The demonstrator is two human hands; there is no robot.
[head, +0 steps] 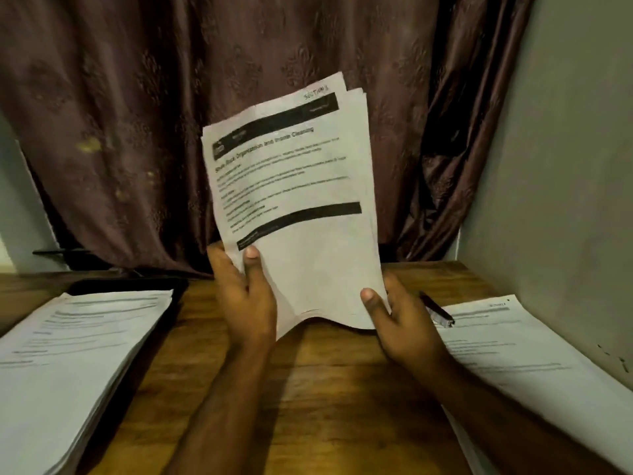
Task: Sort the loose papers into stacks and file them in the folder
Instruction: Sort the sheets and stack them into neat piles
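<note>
Two hands, left (pixel 245 296) and right (pixel 399 320), pinch sheaf (pixel 298 200) upright to read it | fingers curled round its bottom corners | piles (pixel 68 354) (pixel 507 354) wait on bench (pixel 325 389)

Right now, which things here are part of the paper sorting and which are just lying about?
Part of the job: held sheets, gripped by left hand and right hand; left stack; right stack.
Lying about: pen, curtain, dark tray.
</note>
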